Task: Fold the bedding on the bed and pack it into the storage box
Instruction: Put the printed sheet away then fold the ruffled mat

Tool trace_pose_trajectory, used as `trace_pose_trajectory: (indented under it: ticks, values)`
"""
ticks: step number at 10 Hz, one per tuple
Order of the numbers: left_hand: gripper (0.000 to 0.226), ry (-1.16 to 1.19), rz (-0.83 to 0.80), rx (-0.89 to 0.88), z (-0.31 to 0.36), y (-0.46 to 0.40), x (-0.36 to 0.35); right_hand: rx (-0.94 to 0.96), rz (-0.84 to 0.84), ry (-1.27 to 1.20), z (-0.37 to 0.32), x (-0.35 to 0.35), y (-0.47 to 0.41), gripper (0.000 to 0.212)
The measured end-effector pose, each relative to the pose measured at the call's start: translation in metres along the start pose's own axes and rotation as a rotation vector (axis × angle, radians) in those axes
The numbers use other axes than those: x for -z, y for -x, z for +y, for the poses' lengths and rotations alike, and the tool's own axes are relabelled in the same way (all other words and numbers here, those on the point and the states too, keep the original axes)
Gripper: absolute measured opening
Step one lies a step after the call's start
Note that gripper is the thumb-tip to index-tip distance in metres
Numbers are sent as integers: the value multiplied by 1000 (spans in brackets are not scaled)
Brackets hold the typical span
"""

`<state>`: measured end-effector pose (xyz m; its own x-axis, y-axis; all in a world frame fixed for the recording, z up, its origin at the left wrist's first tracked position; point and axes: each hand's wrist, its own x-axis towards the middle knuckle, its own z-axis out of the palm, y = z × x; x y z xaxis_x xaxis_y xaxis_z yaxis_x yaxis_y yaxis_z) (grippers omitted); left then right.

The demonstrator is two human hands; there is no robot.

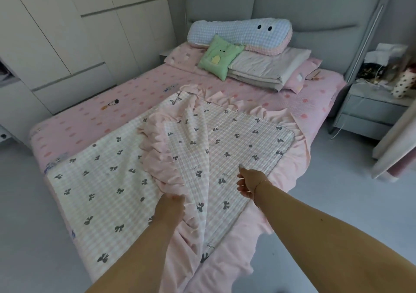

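A checked quilt point(108, 180) with dark bow prints and a pink ruffled border lies across the foot of the bed point(135, 94), its right part folded over and rumpled. My left hand point(170, 209) grips the pink ruffle at the folded edge near the middle of the quilt. My right hand point(249, 181) hovers just above the quilt's right part, fingers loosely spread and holding nothing. No storage box is in view.
At the head of the bed lie a long blue checked bolster point(238, 33), a green cushion point(219, 57) and a folded pale blanket point(270, 67). White wardrobes point(67, 33) stand on the left, a cluttered grey nightstand point(371, 105) on the right. Grey floor surrounds the bed.
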<state>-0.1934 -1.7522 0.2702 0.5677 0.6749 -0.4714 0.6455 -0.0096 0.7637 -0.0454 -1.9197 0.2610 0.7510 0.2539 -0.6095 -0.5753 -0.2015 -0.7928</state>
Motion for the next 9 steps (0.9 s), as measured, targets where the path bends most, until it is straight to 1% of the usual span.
trace_pose_trajectory:
  ticks: [1,2,3,4,5,6,8,9]
  values:
    - [29,80,37,6,30,-15,-45,13,-11,33,-29,44,-30,40]
    - [27,137,49,35,51,-29,-92,36,3,71,-58,87,-60,40]
    - [26,153,54,56,71,-35,-128,36,16,120,-79,116,-89,41]
    - [37,111,52,60,85,-43,-144,9,-29,123,-93,124,-111,41]
    - [33,141,90,128,92,-60,-143,-14,-79,103,-102,115,-131,39]
    - [17,219,147,157,96,-80,-139,-18,-115,121,-110,98,-156,39]
    - [25,243,159,215,99,-128,-125,-63,-149,194,-125,59,-197,40]
    - [26,306,209,272,100,-159,-112,-76,-161,231,-139,39,-225,40]
